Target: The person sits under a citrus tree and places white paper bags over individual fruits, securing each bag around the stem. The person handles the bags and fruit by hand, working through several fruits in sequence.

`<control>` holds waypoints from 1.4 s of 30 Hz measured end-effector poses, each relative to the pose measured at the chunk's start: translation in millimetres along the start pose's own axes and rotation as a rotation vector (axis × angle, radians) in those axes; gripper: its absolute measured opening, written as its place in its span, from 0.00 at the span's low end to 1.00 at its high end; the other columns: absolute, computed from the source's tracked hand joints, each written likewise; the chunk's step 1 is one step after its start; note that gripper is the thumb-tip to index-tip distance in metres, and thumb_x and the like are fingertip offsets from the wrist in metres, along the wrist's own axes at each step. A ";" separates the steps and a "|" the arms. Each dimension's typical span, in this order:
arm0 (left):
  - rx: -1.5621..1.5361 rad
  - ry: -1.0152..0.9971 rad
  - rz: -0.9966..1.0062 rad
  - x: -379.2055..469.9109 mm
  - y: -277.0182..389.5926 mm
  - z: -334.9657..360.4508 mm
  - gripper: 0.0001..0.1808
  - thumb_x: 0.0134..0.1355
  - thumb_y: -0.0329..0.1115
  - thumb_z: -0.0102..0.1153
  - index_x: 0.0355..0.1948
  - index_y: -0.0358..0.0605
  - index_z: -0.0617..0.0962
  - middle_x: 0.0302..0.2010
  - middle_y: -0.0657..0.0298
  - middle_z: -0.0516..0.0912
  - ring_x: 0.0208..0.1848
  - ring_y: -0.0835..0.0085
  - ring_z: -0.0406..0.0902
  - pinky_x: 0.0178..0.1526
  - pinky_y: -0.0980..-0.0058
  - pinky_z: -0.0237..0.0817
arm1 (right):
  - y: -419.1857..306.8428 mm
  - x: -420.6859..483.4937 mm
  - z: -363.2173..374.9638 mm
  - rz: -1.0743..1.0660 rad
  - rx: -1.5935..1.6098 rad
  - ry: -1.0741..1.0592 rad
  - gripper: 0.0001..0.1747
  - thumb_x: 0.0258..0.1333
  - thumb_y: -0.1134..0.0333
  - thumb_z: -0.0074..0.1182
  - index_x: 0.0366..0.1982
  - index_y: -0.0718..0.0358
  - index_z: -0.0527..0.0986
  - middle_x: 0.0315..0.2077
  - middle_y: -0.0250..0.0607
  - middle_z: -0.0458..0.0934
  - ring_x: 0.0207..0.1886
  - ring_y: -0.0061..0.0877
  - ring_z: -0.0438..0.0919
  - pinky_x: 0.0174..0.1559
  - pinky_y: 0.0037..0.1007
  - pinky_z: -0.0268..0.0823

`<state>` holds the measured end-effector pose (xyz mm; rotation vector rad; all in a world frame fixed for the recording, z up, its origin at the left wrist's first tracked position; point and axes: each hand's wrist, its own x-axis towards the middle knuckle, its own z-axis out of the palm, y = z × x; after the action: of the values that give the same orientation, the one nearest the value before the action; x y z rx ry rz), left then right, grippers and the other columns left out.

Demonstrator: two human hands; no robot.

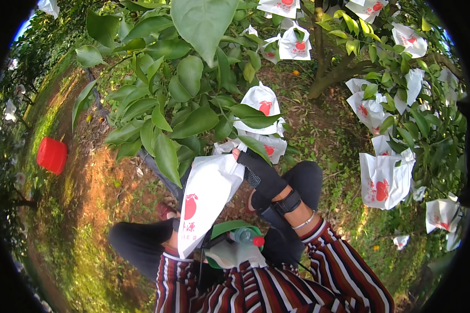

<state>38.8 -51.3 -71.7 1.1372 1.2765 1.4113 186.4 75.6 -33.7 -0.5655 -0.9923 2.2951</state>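
Note:
My right hand (260,174), in a black fingerless glove, pinches the gathered top of a white paper fruit bag (213,184) with a red fruit print and writing. The bag hangs tilted in front of me, its closed end towards my lap. My left forearm (171,239) goes up behind this bag, which hides most of my left hand and its fingers. Just beyond my right fingertips, two more bagged fruits hang among citrus leaves (196,121): an upper white bag (260,99) and a lower white bag (272,146), partly covered by leaves.
At my waist a green pouch (219,231) holds a clear bottle (243,235) with a red cap and whitish sheets or bags (235,252). A red container (52,155) stands on the ground at left. Several bagged fruits (385,182) hang at right, near a tree trunk (320,51).

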 end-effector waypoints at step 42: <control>0.404 0.485 0.166 -2.4 -4.0 -15.7 0.19 0.56 0.41 0.65 0.40 0.36 0.78 0.30 0.55 0.81 0.31 0.64 0.78 0.36 0.66 0.68 | 33.6 44.6 -73.8 -0.005 -0.218 -0.067 0.09 0.60 0.67 0.54 0.35 0.66 0.75 0.31 0.32 0.78 0.33 0.18 0.74 0.41 0.23 0.67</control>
<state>23.9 -56.2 -76.6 1.2265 1.9115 1.6645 184.2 123.6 -112.8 -0.5757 -1.2858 2.2288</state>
